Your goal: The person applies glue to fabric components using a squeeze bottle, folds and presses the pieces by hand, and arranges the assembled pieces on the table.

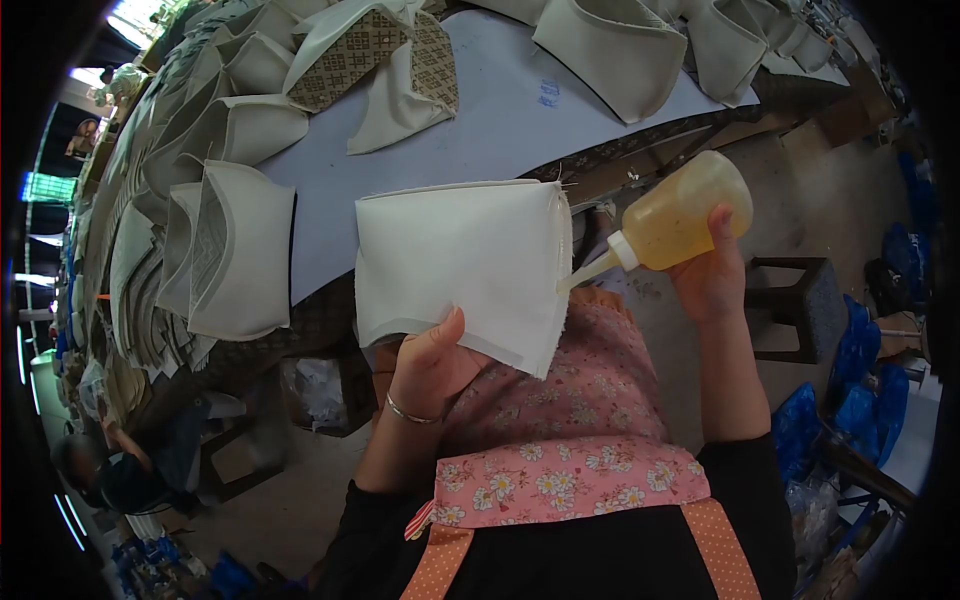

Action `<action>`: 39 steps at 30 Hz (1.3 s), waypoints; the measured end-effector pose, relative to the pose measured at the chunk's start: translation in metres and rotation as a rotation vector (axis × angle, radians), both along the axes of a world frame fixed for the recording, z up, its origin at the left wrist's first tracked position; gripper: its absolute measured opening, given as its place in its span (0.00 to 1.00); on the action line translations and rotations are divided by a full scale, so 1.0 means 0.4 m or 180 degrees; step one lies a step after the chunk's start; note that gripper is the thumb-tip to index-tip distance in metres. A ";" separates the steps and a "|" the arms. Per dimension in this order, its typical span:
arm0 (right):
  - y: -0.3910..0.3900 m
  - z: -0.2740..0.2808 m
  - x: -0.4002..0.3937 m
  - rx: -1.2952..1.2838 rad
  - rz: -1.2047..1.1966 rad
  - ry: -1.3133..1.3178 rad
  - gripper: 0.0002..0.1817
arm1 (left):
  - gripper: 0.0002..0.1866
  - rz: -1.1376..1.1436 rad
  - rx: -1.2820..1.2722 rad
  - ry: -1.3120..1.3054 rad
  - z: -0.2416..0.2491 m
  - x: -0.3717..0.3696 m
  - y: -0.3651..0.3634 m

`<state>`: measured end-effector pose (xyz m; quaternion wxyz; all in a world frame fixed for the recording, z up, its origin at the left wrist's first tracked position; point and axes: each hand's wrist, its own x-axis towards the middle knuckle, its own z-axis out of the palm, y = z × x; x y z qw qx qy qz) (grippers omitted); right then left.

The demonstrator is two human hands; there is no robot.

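My left hand grips the lower edge of a white fabric piece, thumb on top and the other fingers hidden beneath. The piece is held up in front of the table, its right edge frayed. My right hand is wrapped round a squeeze bottle of yellowish liquid. The bottle is tilted down to the left, and its nozzle tip meets or nearly meets the frayed right edge of the piece.
On the table, folded white pieces stand at the left, with more along the back and a patterned piece. A dark stool is at the right. Another person sits at the lower left.
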<state>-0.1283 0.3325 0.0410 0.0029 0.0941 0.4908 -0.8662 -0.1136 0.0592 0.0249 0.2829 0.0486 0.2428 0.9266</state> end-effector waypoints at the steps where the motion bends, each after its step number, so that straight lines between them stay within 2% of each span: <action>1: -0.005 0.000 0.011 0.0002 0.0001 -0.0001 0.35 | 0.32 -0.0010 -0.0018 0.0095 0.000 -0.002 0.001; 4: -0.016 -0.005 0.048 -0.0231 -0.0077 0.0073 0.31 | 0.32 -0.0046 0.0063 0.0092 -0.007 -0.003 0.002; 6: -0.013 -0.018 0.073 -0.0210 0.0099 0.0109 0.36 | 0.32 -0.0033 0.0076 0.0035 -0.002 0.002 0.003; 10: -0.046 -0.013 0.123 -0.0080 0.0119 0.0259 0.37 | 0.32 0.0023 0.0098 -0.0147 0.002 0.010 0.006; 16: -0.076 -0.006 0.165 0.0246 0.0691 0.0385 0.37 | 0.32 -0.0003 0.0243 -0.0177 -0.012 0.008 -0.003; 18: -0.079 0.014 0.148 -0.0505 -0.0016 0.0034 0.36 | 0.33 0.0001 0.0079 -0.0071 -0.001 0.009 -0.002; 20: -0.063 0.025 0.111 -0.0573 -0.0121 0.0067 0.35 | 0.34 -0.0011 -0.0080 0.0052 0.005 0.009 -0.001; 21: -0.054 0.028 0.094 -0.0643 -0.0223 0.0097 0.35 | 0.34 -0.0087 0.0098 -0.0016 0.005 0.008 0.000; 24: -0.042 0.025 0.062 -0.0504 -0.0447 0.0204 0.31 | 0.34 -0.0147 0.0235 0.0033 0.009 0.003 0.001; 28: -0.052 0.024 0.061 -0.0294 -0.0619 -0.0001 0.34 | 0.35 -0.0131 0.0201 0.0098 0.017 0.003 0.002; 30: -0.048 0.009 0.086 -0.0492 -0.0246 0.0048 0.34 | 0.35 -0.0087 0.0203 0.0000 0.022 0.007 0.002; 32: -0.067 0.008 0.115 -0.0542 -0.0212 0.0003 0.34 | 0.36 -0.0057 0.0209 -0.0096 0.021 0.006 0.002; 37: -0.069 0.022 0.152 -0.0775 0.0038 0.0076 0.33 | 0.41 -0.0224 0.0048 0.0549 0.042 0.007 -0.002; 38: -0.059 0.031 0.150 -0.1297 0.0058 0.0100 0.32 | 0.41 -0.0220 0.0049 0.0559 0.062 0.007 0.000; 39: -0.049 0.038 0.148 -0.1819 0.0081 0.0125 0.32 | 0.40 -0.0107 -0.0347 0.0984 0.086 0.006 0.004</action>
